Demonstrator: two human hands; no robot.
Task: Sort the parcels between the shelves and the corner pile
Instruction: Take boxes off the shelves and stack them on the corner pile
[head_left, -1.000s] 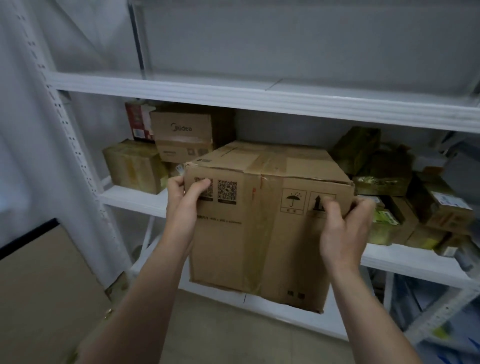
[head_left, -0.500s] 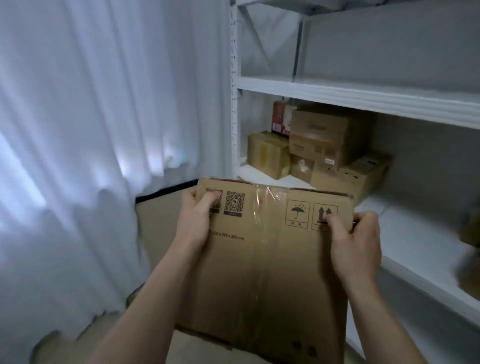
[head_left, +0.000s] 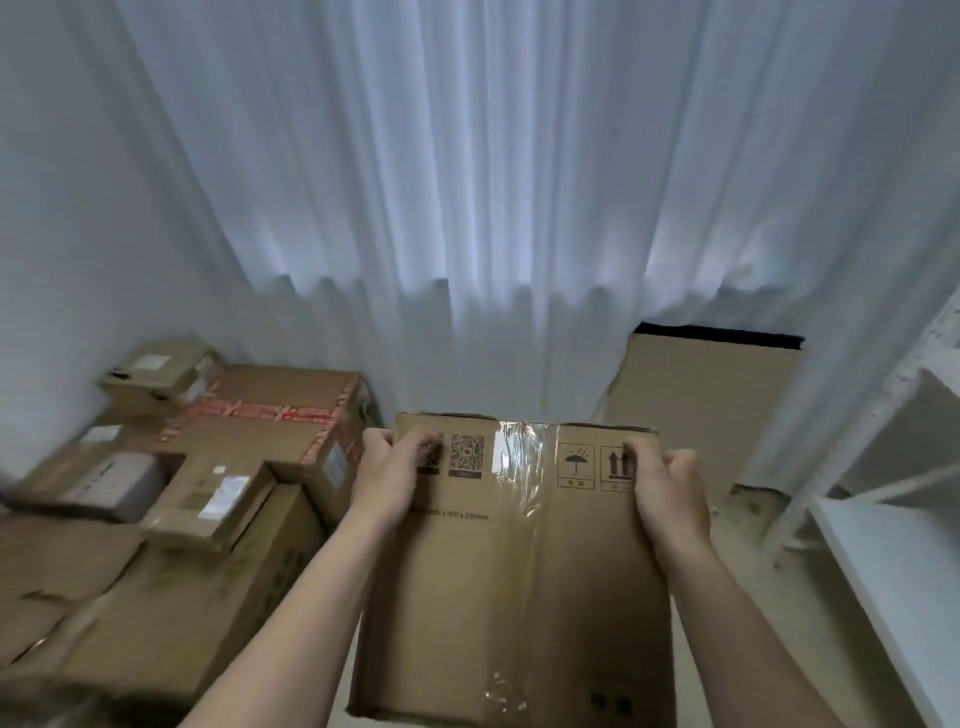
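I carry a large brown cardboard box (head_left: 519, 587) with a QR code, clear tape and umbrella and arrow marks, held in the air in front of me. My left hand (head_left: 387, 478) grips its upper left corner, fingers curled over the top edge. My right hand (head_left: 667, 493) grips the upper right corner the same way. The corner pile (head_left: 171, 493) of cardboard parcels lies on the floor to my left, against the wall. The white shelf (head_left: 893, 571) shows only at the right edge.
A white curtain (head_left: 467, 182) hangs across the back. A flat sheet of cardboard (head_left: 706, 410) leans against it right of centre. The shelf's upright post (head_left: 852, 447) stands at the right. Bare floor (head_left: 758, 587) shows between the box and the shelf.
I have turned left, away from the shelf, with the box held in both hands. The shelf has slid out to the right edge and the corner pile has come into view.
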